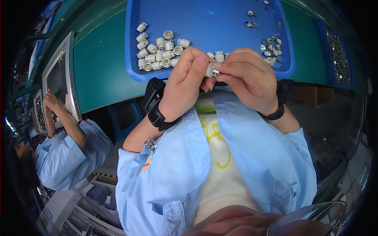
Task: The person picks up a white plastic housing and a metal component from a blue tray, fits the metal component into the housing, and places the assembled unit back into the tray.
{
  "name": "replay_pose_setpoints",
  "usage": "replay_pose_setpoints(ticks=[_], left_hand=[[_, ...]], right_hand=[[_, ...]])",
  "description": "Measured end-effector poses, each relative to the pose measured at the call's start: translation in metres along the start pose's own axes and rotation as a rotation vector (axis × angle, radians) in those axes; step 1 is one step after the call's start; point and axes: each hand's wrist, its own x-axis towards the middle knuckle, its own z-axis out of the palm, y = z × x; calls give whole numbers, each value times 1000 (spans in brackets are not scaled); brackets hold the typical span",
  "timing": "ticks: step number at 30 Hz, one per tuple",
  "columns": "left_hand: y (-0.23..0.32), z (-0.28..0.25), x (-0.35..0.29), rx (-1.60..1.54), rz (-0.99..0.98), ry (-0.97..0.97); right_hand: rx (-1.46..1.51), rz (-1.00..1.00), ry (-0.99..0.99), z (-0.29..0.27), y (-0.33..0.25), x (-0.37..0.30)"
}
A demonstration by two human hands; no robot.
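Note:
Over the near edge of the blue tray (212, 25), my left hand (183, 82) grips a small white ceramic lamp socket (209, 70) between thumb and fingers. A shiny metal piece (215, 71) shows at the socket's right end. The fingertips of my right hand (252, 78) are pinched at that metal end; they partly hide it. Left of my hands, several white lamp sockets (159, 55) lie in a cluster in the tray. Some stand with their mouths up, others rest on their sides. Another white socket (219, 57) lies just beyond my fingers.
Small metal-and-white inserts (271, 50) are scattered in the tray's right part, a few farther back (251, 24). A blue bin (338, 55) of small metal parts stands at the right on the green table (98, 74). On the left, a co-worker's hands (53, 103) work at a metal-framed tray (72, 74).

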Motion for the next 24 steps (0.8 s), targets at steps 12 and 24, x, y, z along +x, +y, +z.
replay_pose_setpoints(ticks=[12,24], left_hand=[[0,3,0,44,14,49],[-4,4,-1,128,116,75]], right_hand=[[-43,-46,23,2,2,-2],[-66,-38,13,2,-1,-3]])
